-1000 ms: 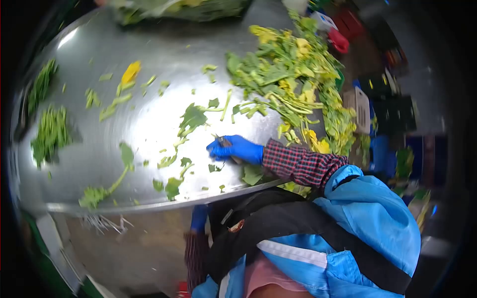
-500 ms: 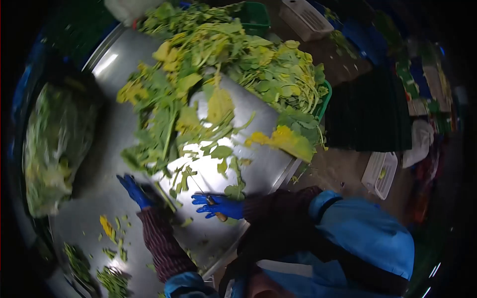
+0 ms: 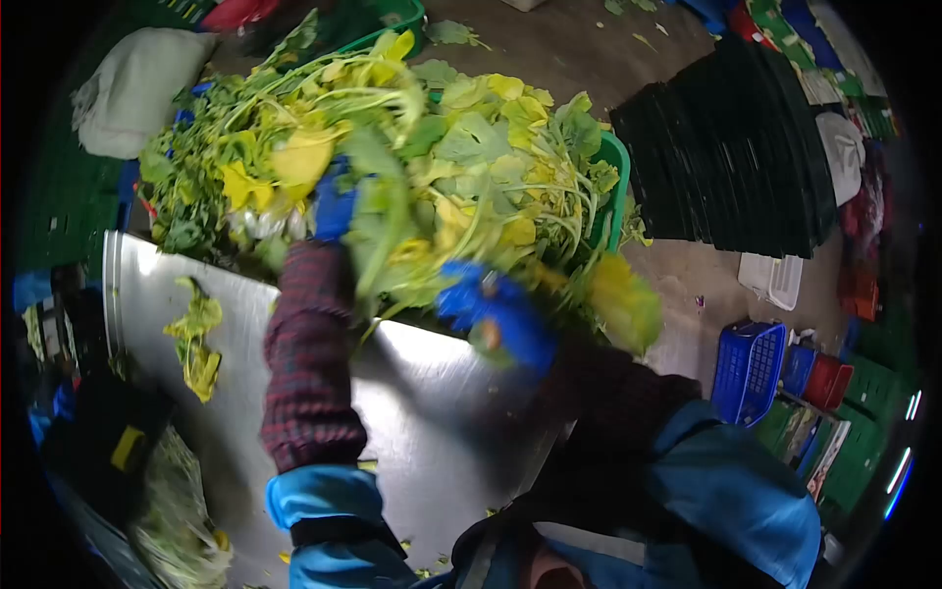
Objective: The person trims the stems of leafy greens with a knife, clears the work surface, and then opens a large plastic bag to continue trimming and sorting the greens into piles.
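Both hands wear blue gloves and reach over the far edge of the metal table (image 3: 226, 304). My left hand (image 3: 336, 204) is among the yellow-green leaves (image 3: 378, 162), its fingers largely covered by them. My right hand (image 3: 496, 309) is blurred at the near side of the leaf heap (image 3: 486, 147); something brownish shows at it, too smeared to identify. Beside it hangs a yellow leaf (image 3: 623, 299). A green crate (image 3: 616, 187) shows its rim at the right of the heap.
Loose yellowed leaves (image 3: 196, 339) lie on the table's left part. A plastic bag of greens (image 3: 177, 510) is at the lower left, a white sack (image 3: 137, 93) at the upper left. Dark stacked crates (image 3: 731, 152) and a blue basket (image 3: 748, 373) stand right.
Both hands have moved forward from the table to the heap beyond its far edge. The leaves that covered the table's middle are now over that edge. The view has shifted too.
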{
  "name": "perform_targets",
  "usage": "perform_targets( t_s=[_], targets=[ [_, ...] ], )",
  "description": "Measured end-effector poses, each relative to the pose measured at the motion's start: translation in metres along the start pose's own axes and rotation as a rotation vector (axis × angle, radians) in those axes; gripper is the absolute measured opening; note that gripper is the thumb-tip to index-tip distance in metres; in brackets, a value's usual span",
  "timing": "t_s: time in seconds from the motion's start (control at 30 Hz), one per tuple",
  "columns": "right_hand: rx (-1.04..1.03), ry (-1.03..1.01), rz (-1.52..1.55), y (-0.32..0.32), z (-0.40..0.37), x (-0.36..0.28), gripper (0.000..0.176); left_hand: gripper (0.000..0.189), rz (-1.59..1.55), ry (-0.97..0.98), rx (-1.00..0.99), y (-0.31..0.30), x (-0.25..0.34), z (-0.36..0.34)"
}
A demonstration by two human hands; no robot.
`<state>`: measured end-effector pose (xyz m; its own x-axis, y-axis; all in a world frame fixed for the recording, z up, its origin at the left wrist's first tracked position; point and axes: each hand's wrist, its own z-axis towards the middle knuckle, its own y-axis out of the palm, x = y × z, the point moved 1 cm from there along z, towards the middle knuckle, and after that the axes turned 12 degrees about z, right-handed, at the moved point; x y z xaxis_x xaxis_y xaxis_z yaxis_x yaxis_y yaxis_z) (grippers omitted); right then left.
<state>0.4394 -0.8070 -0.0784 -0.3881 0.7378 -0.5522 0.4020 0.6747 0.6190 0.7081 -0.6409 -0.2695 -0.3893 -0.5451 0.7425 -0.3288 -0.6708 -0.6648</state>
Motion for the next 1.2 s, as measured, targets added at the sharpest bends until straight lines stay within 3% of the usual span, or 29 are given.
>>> perform_targets(
  t_s=[0.03, 0.07, 0.1, 0.13, 0.17, 0.2, 0.27, 0.3, 0.37, 0.47, 0.57, 0.6, 0.63, 0.7, 0.77, 0.83, 0.9, 0.93, 0.97, 1.03, 1.07, 1.1, 1.17, 1.2],
  targets=[
    [0.129, -0.095, -0.172, -0.016, 0.015, -0.03, 0.046, 0.056, -0.098, -0.147, -0.154, 0.069, 0.001, -0.003],
    [0.252, -0.324, -0.317, -0.044, 0.037, -0.046, 0.046, 0.063, -0.295, -0.26, 0.119, 0.115, 0.056, -0.016],
    [0.37, -0.547, -0.463, -0.073, 0.058, -0.061, 0.045, 0.073, 0.079, -0.36, -0.081, 0.113, 0.098, -0.014],
    [0.417, -0.7, -0.836, -0.093, 0.075, -0.085, 0.044, 0.073, 0.194, -0.413, -0.291, 0.108, 0.124, -0.011],
    [0.44, -0.836, -1.21, -0.108, 0.084, -0.099, 0.044, 0.073, 0.194, -0.435, -0.301, 0.111, 0.133, -0.016],
    [0.429, -0.811, -1.201, -0.12, 0.086, -0.097, 0.044, 0.07, 0.165, -0.354, -0.308, 0.111, 0.138, -0.022],
    [0.367, -0.548, -1.367, -0.146, 0.095, -0.084, 0.042, 0.065, 0.04, -0.17, -0.298, 0.116, 0.149, -0.041],
    [0.357, -0.536, -1.357, -0.156, 0.09, -0.074, 0.042, 0.065, 0.107, -0.136, -0.334, 0.119, 0.157, -0.055],
    [0.406, -0.43, -1.592, -0.164, 0.068, -0.038, 0.042, 0.065, 0.268, -0.119, -0.578, 0.111, 0.174, -0.071],
    [0.398, -0.275, -1.572, -0.177, 0.097, -0.019, 0.037, 0.066, 0.297, -0.069, -0.705, 0.131, 0.157, -0.069],
    [0.404, -0.053, -1.584, -0.182, 0.153, -0.023, 0.036, 0.055, 0.167, -0.111, -0.337, 0.2, 0.071, -0.079],
    [0.392, -0.044, -1.552, -0.186, 0.164, -0.021, 0.037, 0.057, 0.333, -0.451, -1.011, 0.143, 0.125, -0.026],
    [0.381, -0.031, -1.518, -0.189, 0.17, -0.02, 0.039, 0.062, 0.462, -0.222, -1.001, 0.155, 0.101, -0.027],
    [0.369, -0.03, -1.491, -0.193, 0.162, -0.022, 0.039, 0.067, 0.644, -0.515, -1.026, 0.155, 0.105, -0.04],
    [0.303, -0.111, -1.397, -0.197, 0.153, -0.026, 0.04, 0.074, 0.602, -0.553, -0.981, 0.136, 0.123, -0.044],
    [0.119, -0.38, -1.202, -0.238, 0.161, -0.013, 0.041, 0.084, 0.604, -0.658, -0.981, 0.101, 0.16, -0.036],
    [0.036, -0.374, -0.96, -0.233, 0.151, -0.028, 0.043, 0.084, 0.573, -0.549, -0.777, 0.082, 0.161, -0.052],
    [-0.058, -0.343, -0.896, -0.233, 0.143, -0.036, 0.042, 0.083, 0.556, -0.599, -0.778, 0.063, 0.178, -0.051],
    [-0.052, -0.293, -0.718, -0.22, 0.129, -0.047, 0.041, 0.081, 0.519, -0.558, -0.789, 0.046, 0.188, -0.056],
    [0.005, -0.302, -1.005, -0.198, 0.099, -0.074, 0.04, 0.074, 0.503, -0.415, -0.611, 0.007, 0.215, -0.071],
    [0.0, -0.308, -0.808, -0.182, 0.082, -0.082, 0.038, 0.068, 0.34, -0.39, -0.485, -0.016, 0.231, -0.085],
    [0.011, -0.357, -1.001, -0.167, 0.067, -0.092, 0.035, 0.062, 0.186, -0.366, -0.35, -0.037, 0.244, -0.099],
    [0.089, -0.221, -0.731, -0.156, 0.049, -0.1, 0.035, 0.053, -0.02, -0.226, -0.096, -0.059, 0.249, -0.132],
    [0.139, -0.298, -0.683, -0.139, 0.026, -0.089, 0.035, 0.051, -0.006, -0.105, -0.051, -0.064, 0.237, -0.161]
  ],
)
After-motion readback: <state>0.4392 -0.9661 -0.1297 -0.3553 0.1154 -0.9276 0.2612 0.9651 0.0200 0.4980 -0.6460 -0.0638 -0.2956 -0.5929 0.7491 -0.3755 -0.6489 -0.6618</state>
